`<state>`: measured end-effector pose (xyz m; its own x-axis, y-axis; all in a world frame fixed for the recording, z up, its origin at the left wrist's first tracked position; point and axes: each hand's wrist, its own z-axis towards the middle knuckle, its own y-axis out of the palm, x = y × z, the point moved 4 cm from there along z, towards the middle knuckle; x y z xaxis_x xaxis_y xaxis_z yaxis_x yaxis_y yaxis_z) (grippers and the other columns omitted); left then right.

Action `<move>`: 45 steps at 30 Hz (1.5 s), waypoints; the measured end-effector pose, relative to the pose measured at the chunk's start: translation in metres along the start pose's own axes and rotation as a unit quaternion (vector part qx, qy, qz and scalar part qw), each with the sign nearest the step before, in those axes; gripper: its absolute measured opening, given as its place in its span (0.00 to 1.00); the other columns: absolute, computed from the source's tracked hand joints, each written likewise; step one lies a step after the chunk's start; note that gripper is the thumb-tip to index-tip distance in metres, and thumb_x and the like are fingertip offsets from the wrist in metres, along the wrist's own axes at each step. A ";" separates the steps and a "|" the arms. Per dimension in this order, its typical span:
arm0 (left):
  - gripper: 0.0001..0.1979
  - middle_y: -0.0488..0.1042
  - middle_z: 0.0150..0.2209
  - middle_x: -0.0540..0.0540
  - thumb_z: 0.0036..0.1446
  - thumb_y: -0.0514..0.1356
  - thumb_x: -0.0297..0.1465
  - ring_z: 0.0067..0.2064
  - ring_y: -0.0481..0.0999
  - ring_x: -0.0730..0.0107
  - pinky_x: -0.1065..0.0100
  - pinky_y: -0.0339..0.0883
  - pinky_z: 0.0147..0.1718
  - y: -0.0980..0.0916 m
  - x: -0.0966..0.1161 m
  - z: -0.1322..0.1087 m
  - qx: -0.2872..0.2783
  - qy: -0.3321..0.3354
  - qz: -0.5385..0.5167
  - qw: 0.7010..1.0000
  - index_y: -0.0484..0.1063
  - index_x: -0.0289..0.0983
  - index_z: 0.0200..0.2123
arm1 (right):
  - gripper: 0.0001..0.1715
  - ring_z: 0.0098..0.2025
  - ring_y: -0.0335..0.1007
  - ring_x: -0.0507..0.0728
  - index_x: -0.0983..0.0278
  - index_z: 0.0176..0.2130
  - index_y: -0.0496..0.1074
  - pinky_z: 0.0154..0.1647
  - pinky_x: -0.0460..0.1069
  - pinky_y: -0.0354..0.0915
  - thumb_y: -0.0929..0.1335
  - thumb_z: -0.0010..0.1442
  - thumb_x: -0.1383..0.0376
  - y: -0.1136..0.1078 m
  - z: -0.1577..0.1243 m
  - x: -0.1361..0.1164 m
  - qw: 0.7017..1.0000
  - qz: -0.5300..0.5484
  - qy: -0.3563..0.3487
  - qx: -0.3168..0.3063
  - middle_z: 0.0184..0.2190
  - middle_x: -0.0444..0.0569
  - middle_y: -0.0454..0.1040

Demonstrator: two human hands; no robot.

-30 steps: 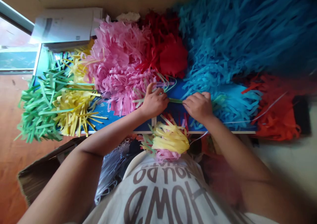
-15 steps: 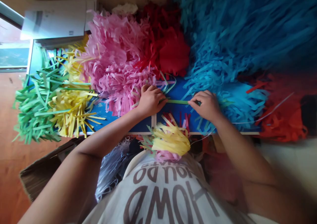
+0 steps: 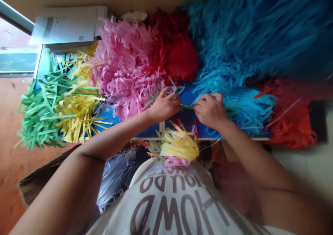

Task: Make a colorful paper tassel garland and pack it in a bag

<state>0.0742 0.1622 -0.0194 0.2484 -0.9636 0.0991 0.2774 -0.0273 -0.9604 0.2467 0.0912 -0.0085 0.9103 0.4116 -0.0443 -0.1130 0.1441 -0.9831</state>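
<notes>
A narrow green paper strip (image 3: pixel 187 106) runs between the left hand (image 3: pixel 165 105) and the right hand (image 3: pixel 209 112) and appears to be pinched by both, though its ends are hard to make out. Pink paper fringe (image 3: pixel 127 77) is lying just beside the left hand, and blue paper fringe (image 3: pixel 241 106) is overlapped by the right hand, above a blue board (image 3: pixel 187 97). A bunch of yellow paper fringe (image 3: pixel 179 146) is seen below the board's white edge.

thin green paper strip (image 3: pixel 187 106) looking smooth and matt, pink crepe paper fringe (image 3: pixel 127 75) looking soft and crinkly, blue paper fringe (image 3: pixel 234 51) looking rough and shaggy, yellow paper strips (image 3: pixel 78 113) shining a little, white cloth shirt (image 3: pixel 122 221) looking soft and matt, brown cardboard box (image 3: pixel 33 183) showing a rough edge
</notes>
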 end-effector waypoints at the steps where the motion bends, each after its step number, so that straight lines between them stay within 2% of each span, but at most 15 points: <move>1: 0.13 0.80 0.38 0.47 0.68 0.54 0.31 0.50 0.74 0.57 0.45 0.58 0.59 0.000 0.002 0.001 0.000 0.008 0.008 1.000 0.78 0.40 0.34 | 0.10 0.48 0.63 0.62 0.63 0.32 0.76 0.50 0.60 0.46 0.66 0.65 0.68 -0.001 0.000 -0.002 1.000 -0.011 -0.014 -0.001 0.35 0.48 0.79; 3: 0.13 0.79 0.36 0.46 0.66 0.55 0.30 0.49 0.74 0.57 0.45 0.58 0.59 0.001 0.005 0.005 0.004 0.012 0.016 1.000 0.78 0.38 0.33 | 0.14 0.48 0.62 0.61 0.64 0.31 0.75 0.51 0.59 0.45 0.64 0.67 0.68 0.000 0.002 -0.005 0.999 -0.033 -0.030 -0.010 0.34 0.49 0.78; 7: 0.15 0.78 0.32 0.44 0.65 0.58 0.37 0.46 0.74 0.54 0.42 0.58 0.57 0.003 0.008 0.014 0.024 0.002 0.027 0.999 0.77 0.36 0.29 | 0.17 0.45 0.62 0.60 0.65 0.30 0.75 0.50 0.58 0.45 0.62 0.67 0.72 0.005 0.009 -0.004 0.997 -0.056 -0.036 -0.030 0.32 0.50 0.77; 10: 0.15 0.77 0.30 0.46 0.66 0.55 0.33 0.43 0.74 0.57 0.44 0.59 0.55 0.006 0.009 0.019 0.030 0.010 0.048 0.998 0.76 0.36 0.28 | 0.14 0.45 0.63 0.60 0.65 0.30 0.76 0.49 0.58 0.45 0.64 0.66 0.69 0.007 0.012 0.002 0.999 -0.040 -0.022 -0.024 0.33 0.50 0.78; 15: 0.15 0.76 0.31 0.48 0.68 0.52 0.29 0.40 0.73 0.60 0.46 0.60 0.52 0.009 0.008 0.021 0.085 0.003 0.081 0.993 0.75 0.37 0.30 | 0.12 0.45 0.63 0.61 0.64 0.31 0.76 0.47 0.58 0.46 0.66 0.64 0.66 0.006 0.009 0.010 1.000 -0.005 -0.001 -0.007 0.34 0.51 0.79; 18: 0.15 0.75 0.31 0.48 0.68 0.52 0.28 0.41 0.73 0.62 0.48 0.60 0.53 0.011 0.009 0.021 0.089 -0.012 0.080 0.993 0.75 0.38 0.31 | 0.12 0.45 0.64 0.61 0.64 0.31 0.76 0.49 0.58 0.46 0.66 0.64 0.67 0.004 0.009 0.007 1.000 -0.005 0.001 0.006 0.33 0.50 0.78; 20: 0.16 0.75 0.30 0.48 0.69 0.52 0.28 0.41 0.73 0.63 0.49 0.60 0.55 0.012 0.010 0.020 0.083 -0.020 0.073 0.994 0.75 0.38 0.31 | 0.09 0.46 0.64 0.61 0.64 0.34 0.76 0.50 0.59 0.46 0.66 0.65 0.66 0.001 0.010 0.001 1.000 -0.012 0.015 0.024 0.38 0.51 0.79; 22: 0.17 0.75 0.30 0.48 0.70 0.51 0.29 0.40 0.72 0.63 0.50 0.59 0.56 0.012 0.011 0.020 0.074 -0.032 0.062 0.995 0.75 0.39 0.30 | 0.09 0.46 0.64 0.61 0.64 0.36 0.76 0.51 0.58 0.46 0.66 0.66 0.65 0.001 0.012 -0.006 0.998 -0.027 0.033 0.038 0.40 0.52 0.79; 27: 0.17 0.76 0.30 0.48 0.70 0.51 0.28 0.41 0.73 0.64 0.52 0.59 0.54 0.013 0.011 0.009 0.063 -0.044 0.060 0.995 0.77 0.40 0.32 | 0.18 0.42 0.64 0.59 0.63 0.31 0.74 0.48 0.56 0.46 0.62 0.69 0.70 0.012 0.006 -0.017 0.997 -0.041 0.033 0.057 0.30 0.47 0.77; 30: 0.14 0.78 0.32 0.48 0.69 0.54 0.29 0.41 0.74 0.63 0.52 0.59 0.52 0.014 0.005 -0.005 0.070 -0.053 0.060 0.994 0.78 0.41 0.35 | 0.16 0.43 0.66 0.57 0.61 0.33 0.75 0.47 0.56 0.46 0.63 0.70 0.69 0.014 -0.008 -0.010 0.995 -0.031 0.032 0.094 0.33 0.45 0.79; 34: 0.12 0.81 0.37 0.47 0.68 0.56 0.33 0.45 0.75 0.59 0.50 0.55 0.53 0.016 -0.005 -0.022 0.067 -0.110 0.013 0.992 0.80 0.43 0.37 | 0.12 0.45 0.68 0.57 0.59 0.34 0.77 0.47 0.56 0.48 0.67 0.68 0.66 0.013 -0.023 0.005 0.992 -0.002 0.047 0.114 0.36 0.43 0.81; 38: 0.11 0.81 0.40 0.47 0.66 0.59 0.36 0.46 0.74 0.58 0.50 0.55 0.53 0.018 -0.012 -0.030 0.067 -0.159 -0.062 0.983 0.81 0.44 0.35 | 0.09 0.43 0.69 0.58 0.58 0.31 0.79 0.44 0.55 0.52 0.72 0.64 0.62 0.018 -0.026 0.020 0.987 0.071 0.091 0.109 0.35 0.44 0.80; 41: 0.10 0.80 0.38 0.46 0.62 0.64 0.39 0.42 0.74 0.60 0.56 0.60 0.47 0.020 -0.020 -0.032 0.069 -0.199 -0.136 0.968 0.82 0.42 0.33 | 0.08 0.42 0.70 0.59 0.58 0.30 0.80 0.43 0.55 0.55 0.74 0.61 0.61 0.023 -0.027 0.029 0.978 0.132 0.127 0.100 0.34 0.46 0.79; 45: 0.09 0.80 0.37 0.46 0.59 0.67 0.40 0.40 0.74 0.64 0.61 0.62 0.43 0.022 -0.025 -0.032 0.075 -0.204 -0.186 0.958 0.83 0.41 0.33 | 0.09 0.43 0.70 0.60 0.58 0.31 0.81 0.45 0.55 0.58 0.73 0.62 0.60 0.028 -0.030 0.033 0.972 0.174 0.137 0.082 0.34 0.48 0.79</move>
<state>0.0445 0.1777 -0.0518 0.4409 -0.7091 0.5502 0.5401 -0.2800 -0.7937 0.2855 0.0820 -0.0427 0.8754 0.2082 -0.4362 -0.4737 0.1899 -0.8600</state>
